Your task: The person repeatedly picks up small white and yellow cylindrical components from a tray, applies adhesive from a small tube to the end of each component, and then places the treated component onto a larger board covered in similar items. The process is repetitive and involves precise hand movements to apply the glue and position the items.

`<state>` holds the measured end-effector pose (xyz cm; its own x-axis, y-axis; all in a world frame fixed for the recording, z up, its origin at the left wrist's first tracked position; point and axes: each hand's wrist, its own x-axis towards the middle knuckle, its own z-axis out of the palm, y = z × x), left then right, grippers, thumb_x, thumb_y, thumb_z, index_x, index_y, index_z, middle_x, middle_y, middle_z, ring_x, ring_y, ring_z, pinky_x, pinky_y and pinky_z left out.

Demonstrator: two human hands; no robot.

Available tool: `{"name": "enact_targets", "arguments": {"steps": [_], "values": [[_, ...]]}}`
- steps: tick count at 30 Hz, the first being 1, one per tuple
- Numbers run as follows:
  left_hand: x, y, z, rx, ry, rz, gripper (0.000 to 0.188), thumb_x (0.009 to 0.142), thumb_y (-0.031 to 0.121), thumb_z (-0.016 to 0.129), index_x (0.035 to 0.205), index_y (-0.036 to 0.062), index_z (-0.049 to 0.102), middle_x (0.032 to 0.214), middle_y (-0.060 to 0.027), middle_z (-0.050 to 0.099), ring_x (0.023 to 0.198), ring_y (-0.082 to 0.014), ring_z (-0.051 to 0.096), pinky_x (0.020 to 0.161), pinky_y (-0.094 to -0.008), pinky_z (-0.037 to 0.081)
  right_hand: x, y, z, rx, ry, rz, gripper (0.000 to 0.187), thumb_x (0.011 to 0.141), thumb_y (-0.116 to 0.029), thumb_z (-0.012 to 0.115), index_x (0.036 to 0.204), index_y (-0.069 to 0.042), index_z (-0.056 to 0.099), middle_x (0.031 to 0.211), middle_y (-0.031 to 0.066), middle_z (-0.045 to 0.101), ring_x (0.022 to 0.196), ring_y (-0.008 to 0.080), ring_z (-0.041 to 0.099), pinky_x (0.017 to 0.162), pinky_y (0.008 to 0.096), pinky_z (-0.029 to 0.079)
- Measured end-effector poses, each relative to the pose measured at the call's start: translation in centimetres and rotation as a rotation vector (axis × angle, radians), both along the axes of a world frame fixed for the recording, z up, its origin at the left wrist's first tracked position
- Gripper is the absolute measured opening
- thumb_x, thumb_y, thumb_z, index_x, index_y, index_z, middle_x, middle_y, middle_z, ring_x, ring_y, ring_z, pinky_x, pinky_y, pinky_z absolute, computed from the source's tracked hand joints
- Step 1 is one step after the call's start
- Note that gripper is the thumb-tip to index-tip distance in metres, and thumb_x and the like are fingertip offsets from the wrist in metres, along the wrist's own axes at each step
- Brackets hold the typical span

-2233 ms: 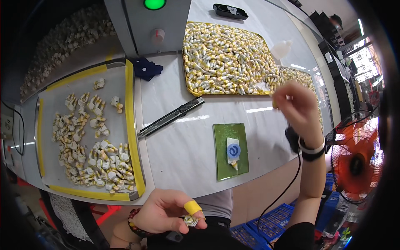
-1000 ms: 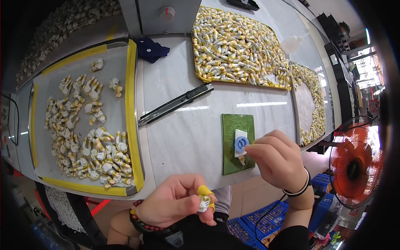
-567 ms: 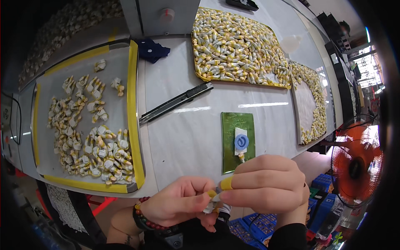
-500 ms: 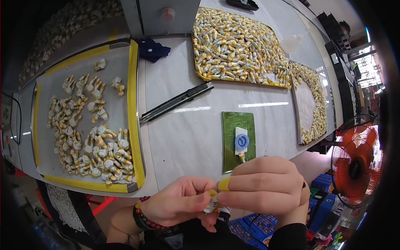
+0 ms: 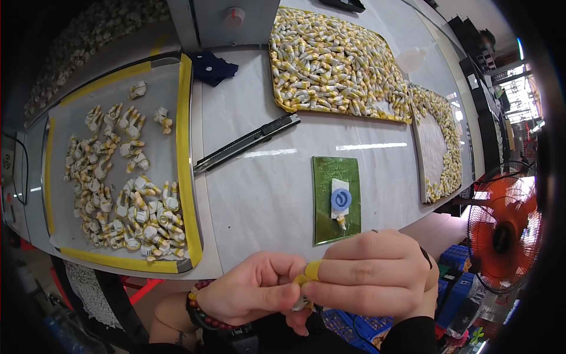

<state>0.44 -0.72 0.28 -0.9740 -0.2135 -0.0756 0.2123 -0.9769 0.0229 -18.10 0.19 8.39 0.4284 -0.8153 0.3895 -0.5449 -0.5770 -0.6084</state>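
Note:
Close to the table's front edge, my two hands meet over a small white-and-yellow piece [image 5: 300, 304]. My left hand [image 5: 242, 295], with beaded bracelets at the wrist, pinches it between thumb and fingers. From the right, my right hand [image 5: 371, 271] presses its fingertips to the upper yellow end; one finger wears a yellow finger cover [image 5: 313, 270]. Much of the piece is hidden by the fingers. Just beyond lies a green plate [image 5: 321, 230], bearing a white block [image 5: 340, 184] with a blue round disc [image 5: 341, 200] and a small yellow-white tip.
A yellow-edged tray [image 5: 141, 266] at left holds several white-and-yellow pieces. A dark utility knife [image 5: 250, 141] lies beside it. Further back are a full tray [image 5: 274, 100], a dark blue cloth [image 5: 213, 68] and a grey box [image 5: 224, 29]. An orange fan [image 5: 504, 227] stands right.
The piece has turned or sunk between my fingers, so less of its white part shows. My right fingertips have shifted slightly left and down. The objects on the table stay put.

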Motion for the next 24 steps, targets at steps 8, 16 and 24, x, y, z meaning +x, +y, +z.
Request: {"name": "enact_targets", "arguments": {"steps": [8, 16, 24], "values": [[-0.2, 0.3, -0.6, -0.009, 0.016, -0.008, 0.024, 0.090, 0.022, 0.059, 0.098, 0.0009, 0.051, 0.088, -0.0069, 0.060, 0.079, -0.0112, 0.062, 0.077, -0.0328, 0.053, -0.1, 0.1, 0.3, 0.029, -0.007, 0.002, 0.020, 0.060, -0.004, 0.070, 0.080, -0.006, 0.068, 0.078, 0.0042, 0.066, 0.064, 0.0170, 0.063, 0.052, 0.0244, 0.050], [0.2, -0.3, 1.5, -0.295, -0.176, 0.160, 0.020, 0.086, 0.011, 0.063, 0.098, -0.0005, 0.051, 0.092, -0.0069, 0.060, 0.087, -0.0120, 0.059, 0.081, -0.0255, 0.048, -0.2, 0.8, -0.6, 0.092, -0.145, -0.034, 0.015, 0.068, -0.003, 0.068, 0.083, -0.004, 0.067, 0.081, 0.0080, 0.068, 0.067, 0.0203, 0.065, 0.058, 0.0274, 0.054], [0.7, -0.2, 2.2, -0.287, -0.315, 0.132, 0.035, 0.075, 0.017, 0.076, 0.095, -0.0045, 0.058, 0.091, -0.0118, 0.063, 0.088, -0.0170, 0.061, 0.079, -0.0271, 0.046, -1.0, 1.2, -0.2, 0.106, -0.166, 0.074, 0.010, 0.076, -0.007, 0.062, 0.083, -0.002, 0.067, 0.083, 0.0107, 0.068, 0.070, 0.0240, 0.066, 0.063, 0.0295, 0.055]]}}
